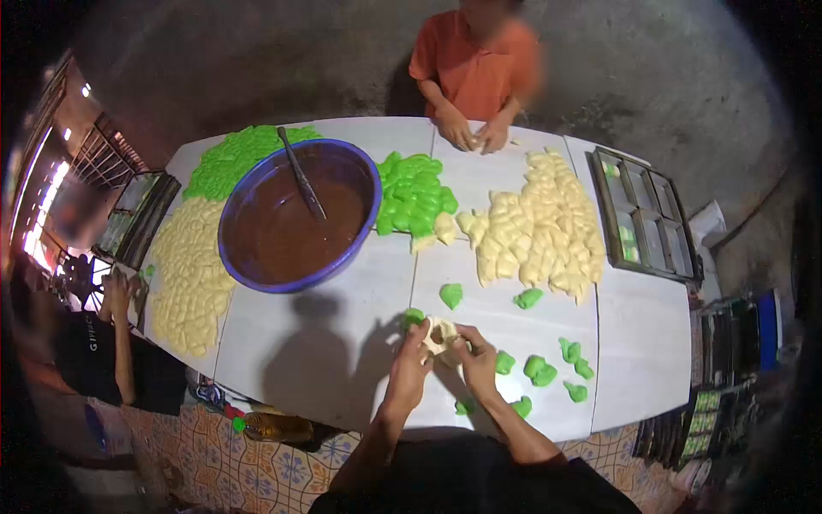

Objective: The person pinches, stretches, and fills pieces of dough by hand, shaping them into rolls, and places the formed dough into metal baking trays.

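Dough heap in small cream lumps (190,274): lay at the left end of the smooth, pale-topped counter (642,360).
Round blue-purple basin (364,238): stood just right of that heap, holding smooth brown paste (282,231) and a dark, long-handled utensil (301,176); it was probably heavy, a load for two hands at the rim.
Left hand (409,367): was nearly closed, thumb and fingers pinching the left edge of the worked piece.
Hollowed cream dough piece (443,327): hung between both hands above the counter's near side, a brown patch showing in its middle; whether that was paste or shadow could not be told.
Dough wall: looked light, soft and stretchy, perhaps slightly tacky; a hard squeeze would likely have torn or flattened it, so the thicker outer edge seemed the safest hold, with flat fingertips on opposite sides.
Right hand (477,358): was curled in, its thumb and fingers gripping the right edge.
Loose bright-green dough piece (539,370): lay right of the hands among similar soft lumps, likely easiest to lift from beneath.
Dark-framed, divided tray (640,184): rested at the far right, apart from both hands.
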`<action>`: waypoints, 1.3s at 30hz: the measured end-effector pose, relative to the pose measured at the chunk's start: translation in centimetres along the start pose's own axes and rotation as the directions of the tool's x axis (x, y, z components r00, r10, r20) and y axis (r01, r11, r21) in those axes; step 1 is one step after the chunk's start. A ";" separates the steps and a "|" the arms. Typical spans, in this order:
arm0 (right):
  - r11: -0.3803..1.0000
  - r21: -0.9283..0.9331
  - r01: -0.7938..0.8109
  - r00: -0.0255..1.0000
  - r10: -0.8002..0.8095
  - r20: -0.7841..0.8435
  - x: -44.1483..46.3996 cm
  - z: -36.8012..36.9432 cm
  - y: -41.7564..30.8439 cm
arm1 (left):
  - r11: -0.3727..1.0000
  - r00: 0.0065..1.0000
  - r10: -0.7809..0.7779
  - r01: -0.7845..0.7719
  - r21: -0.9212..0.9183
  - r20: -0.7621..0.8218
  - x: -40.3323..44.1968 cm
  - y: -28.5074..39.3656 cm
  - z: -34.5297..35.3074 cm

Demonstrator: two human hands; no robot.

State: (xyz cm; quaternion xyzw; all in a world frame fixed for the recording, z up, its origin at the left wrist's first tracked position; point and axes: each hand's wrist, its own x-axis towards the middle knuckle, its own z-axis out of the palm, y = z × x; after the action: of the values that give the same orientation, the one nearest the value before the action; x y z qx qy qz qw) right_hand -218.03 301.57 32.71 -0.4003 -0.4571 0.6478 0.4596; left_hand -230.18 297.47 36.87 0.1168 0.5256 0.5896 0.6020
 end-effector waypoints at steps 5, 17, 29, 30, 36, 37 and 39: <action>0.513 -0.553 0.657 0.754 -0.444 0.484 -2.7 -2.7 -1.3 | 0.883 0.965 0.216 -0.258 0.393 0.147 -2.5 -3.7 -0.9; 0.910 -0.408 0.076 0.954 0.052 0.295 -5.8 -5.6 -1.0 | 0.953 0.972 0.205 -0.225 0.203 0.115 -4.0 -8.0 -0.8; 0.853 -0.500 0.150 0.968 -0.023 0.250 -0.7 -5.8 0.8 | 0.901 0.899 0.431 -0.424 0.092 -0.083 -1.9 -9.0 -2.1; 0.960 -0.281 -0.009 0.999 0.020 0.037 1.1 -5.8 3.6 | 0.951 0.940 0.310 -0.309 0.027 -0.143 -1.5 -9.0 -2.0; 0.852 -0.483 0.204 0.979 -0.179 0.099 3.1 -7.7 4.3 | 0.995 0.973 0.033 -0.054 -0.087 -0.229 1.4 -11.3 -1.0; 0.763 -0.619 0.185 0.983 -0.140 0.121 2.3 -6.4 1.7 | 0.988 0.973 0.035 -0.068 -0.141 -0.226 1.6 -11.5 -1.0; 0.629 -0.633 0.451 0.893 -0.322 0.316 3.2 -7.1 5.3 | 0.982 0.977 0.039 -0.077 -0.174 -0.211 2.7 -12.8 -1.7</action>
State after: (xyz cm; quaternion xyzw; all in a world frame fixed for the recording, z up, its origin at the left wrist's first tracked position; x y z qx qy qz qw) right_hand -213.38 305.42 25.41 -0.3769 -0.7781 0.3473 0.3632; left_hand -224.66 295.38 25.08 0.0149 0.5257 0.6614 0.5347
